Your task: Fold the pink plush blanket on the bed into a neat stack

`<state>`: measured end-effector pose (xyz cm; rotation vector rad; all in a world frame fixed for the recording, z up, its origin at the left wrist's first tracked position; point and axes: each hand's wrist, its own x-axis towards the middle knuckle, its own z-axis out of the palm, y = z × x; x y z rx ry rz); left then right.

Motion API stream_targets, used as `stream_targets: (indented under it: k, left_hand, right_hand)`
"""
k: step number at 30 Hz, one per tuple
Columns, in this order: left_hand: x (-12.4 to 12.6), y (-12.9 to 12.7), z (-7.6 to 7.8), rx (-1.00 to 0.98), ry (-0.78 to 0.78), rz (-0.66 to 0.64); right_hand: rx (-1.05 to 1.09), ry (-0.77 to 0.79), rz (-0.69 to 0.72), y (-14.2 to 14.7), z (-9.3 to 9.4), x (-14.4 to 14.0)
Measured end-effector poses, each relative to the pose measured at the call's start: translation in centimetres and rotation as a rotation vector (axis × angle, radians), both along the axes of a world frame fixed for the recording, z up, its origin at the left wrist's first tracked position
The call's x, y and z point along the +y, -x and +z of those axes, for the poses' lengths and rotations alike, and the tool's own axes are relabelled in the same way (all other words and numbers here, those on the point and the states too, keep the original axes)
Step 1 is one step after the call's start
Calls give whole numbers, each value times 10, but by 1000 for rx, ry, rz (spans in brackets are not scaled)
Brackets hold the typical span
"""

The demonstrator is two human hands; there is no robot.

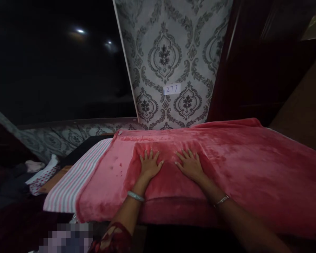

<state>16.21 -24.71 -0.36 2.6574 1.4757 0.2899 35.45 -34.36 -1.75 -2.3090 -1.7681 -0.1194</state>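
Flat on a folded section of red plush cloth (pixel 171 182) rests my left hand (pixel 150 164), its fingers spread. To its right, my right hand (pixel 190 163) also lies palm down on the same cloth, fingers apart. The folded piece sits on a larger pink-red plush blanket (pixel 252 168) that covers the surface and hangs over the front edge. A pale green bangle (pixel 136 196) circles my left wrist, and a thin silver bracelet (pixel 221 200) is on my right.
A striped cloth (pixel 79 175) shows from under the blanket at the left. Behind stand a large dark screen (pixel 58 63) and a patterned wall with a paper label (pixel 172 89) reading 277. A dotted cloth (pixel 43 177) lies far left; a dark wooden panel (pixel 252 63) rises at right.
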Motion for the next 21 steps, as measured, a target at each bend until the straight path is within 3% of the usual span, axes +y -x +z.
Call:
stream_targets:
  k: [10,21]
  left_hand:
    - [1,-2,-2,-14,-92,26]
    - [8,-1,0,37,-125,28]
  right_hand:
    - [47,-48,-1,0,-2,3]
    - [132,-47,22,0,8,3]
